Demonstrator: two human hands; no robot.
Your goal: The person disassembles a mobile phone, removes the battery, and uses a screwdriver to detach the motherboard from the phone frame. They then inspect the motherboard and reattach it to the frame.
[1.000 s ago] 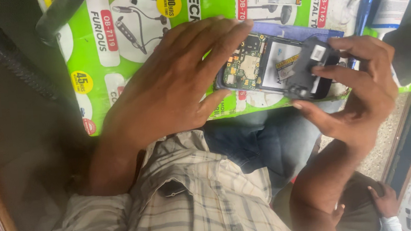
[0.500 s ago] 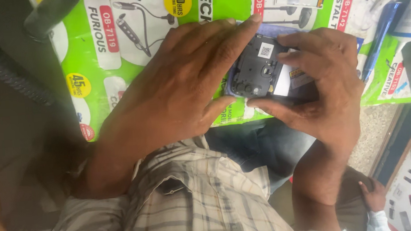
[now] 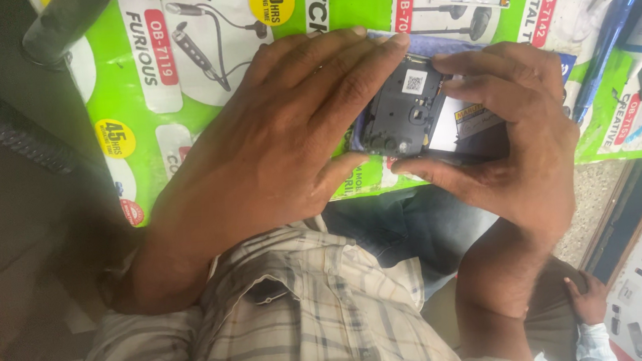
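Phone (image 3: 427,122): back cover off, insides exposed, reassembly pending. L hand (image 3: 273,154) & R hand (image 3: 521,149), fingers clamped round it, above green poster (image 3: 213,74).

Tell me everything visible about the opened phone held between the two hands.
The phone is a dark, flat handset with its back cover off, showing a black plastic inner frame, a small square code sticker and a pale metallic battery area. It lies roughly level above green printed packaging. The left hand covers its left end; the right hand pinches its right end, thumb underneath.
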